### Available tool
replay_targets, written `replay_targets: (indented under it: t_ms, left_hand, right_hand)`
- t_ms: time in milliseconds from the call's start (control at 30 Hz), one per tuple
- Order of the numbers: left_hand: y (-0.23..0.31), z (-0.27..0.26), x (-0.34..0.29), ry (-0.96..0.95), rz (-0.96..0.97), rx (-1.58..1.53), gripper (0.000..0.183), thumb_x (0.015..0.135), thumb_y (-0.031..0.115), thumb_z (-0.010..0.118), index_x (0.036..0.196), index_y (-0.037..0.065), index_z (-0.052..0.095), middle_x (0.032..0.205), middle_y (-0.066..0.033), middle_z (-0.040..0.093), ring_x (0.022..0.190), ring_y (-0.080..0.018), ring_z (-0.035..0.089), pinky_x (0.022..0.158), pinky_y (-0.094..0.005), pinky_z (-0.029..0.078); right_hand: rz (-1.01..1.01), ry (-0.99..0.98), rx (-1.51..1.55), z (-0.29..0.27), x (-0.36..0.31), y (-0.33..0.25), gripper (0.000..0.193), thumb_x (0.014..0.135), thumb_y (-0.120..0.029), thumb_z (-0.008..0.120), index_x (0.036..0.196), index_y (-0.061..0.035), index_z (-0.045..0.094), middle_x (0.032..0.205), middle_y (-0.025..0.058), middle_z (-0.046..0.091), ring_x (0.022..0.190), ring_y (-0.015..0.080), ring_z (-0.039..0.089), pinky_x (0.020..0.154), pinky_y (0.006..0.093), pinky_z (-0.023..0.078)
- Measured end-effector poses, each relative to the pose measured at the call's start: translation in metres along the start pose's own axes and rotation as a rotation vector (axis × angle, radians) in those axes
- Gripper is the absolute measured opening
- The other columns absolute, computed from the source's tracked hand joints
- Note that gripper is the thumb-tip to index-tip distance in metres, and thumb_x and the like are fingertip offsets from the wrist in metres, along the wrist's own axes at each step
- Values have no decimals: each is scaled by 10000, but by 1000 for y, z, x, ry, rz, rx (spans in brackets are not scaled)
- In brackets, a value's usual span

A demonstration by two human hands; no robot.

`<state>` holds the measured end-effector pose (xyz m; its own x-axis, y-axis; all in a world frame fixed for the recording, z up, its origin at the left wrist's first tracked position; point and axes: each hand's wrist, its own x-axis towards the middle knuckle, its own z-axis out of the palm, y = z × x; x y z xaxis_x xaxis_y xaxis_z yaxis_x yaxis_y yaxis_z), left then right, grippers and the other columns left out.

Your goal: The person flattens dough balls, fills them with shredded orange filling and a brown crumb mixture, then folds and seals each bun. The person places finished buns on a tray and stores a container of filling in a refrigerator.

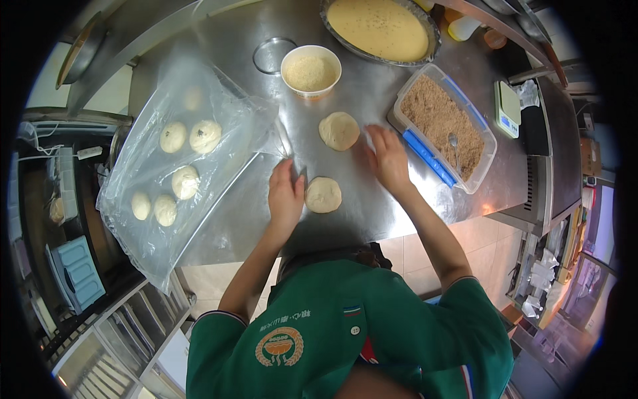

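Observation:
Two flattened rounds of pale dough lie on the steel worktop: an upper dough round (339, 131) and a lower dough round (323, 195). My left hand (286, 193) rests just left of the lower round, thumb close to its edge, fingers apart and holding nothing. To the right of the upper round, my right hand (387, 156) is open, its fingers stretched toward it without gripping it. At the left, several dough balls (185, 182) sit under a clear plastic sheet (229, 159), whose edge reaches near my left fingertips.
A paper tub of pale crumbs (311, 72) stands beyond the dough, next to a round metal ring (274, 55). A plastic box of brown crumbly filling (442, 120) holds a spoon. Behind are a large bowl of yellow mixture (379, 28) and, at right, a kitchen scale (508, 110).

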<state>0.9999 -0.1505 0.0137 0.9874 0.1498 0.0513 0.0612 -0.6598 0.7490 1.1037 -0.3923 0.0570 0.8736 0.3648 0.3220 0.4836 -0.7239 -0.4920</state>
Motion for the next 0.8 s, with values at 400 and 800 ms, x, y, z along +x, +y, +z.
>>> replay_targets:
  t_ms: [400, 800]
  left_hand:
    - [30, 36, 0, -335, 422, 158, 729, 850, 238, 570, 1460, -17, 263, 1531, -194, 242, 1417, -309, 254, 1155, -487, 166]
    - [14, -9, -26, -491, 442, 381, 915, 810, 468, 639, 1454, -49, 245, 1547, -191, 201, 1441, -314, 186, 1159, -491, 144]
  right_hand:
    - [4, -270, 69, 13, -111, -66, 811, 814, -367, 681, 1419, 32, 315, 1473, 203, 324, 1359, 358, 322, 1122, 458, 259]
    - [-125, -451, -32, 40, -96, -74, 1037, 762, -605, 630, 1471, 28, 215, 1546, 199, 199, 1446, 329, 165, 1170, 455, 141]
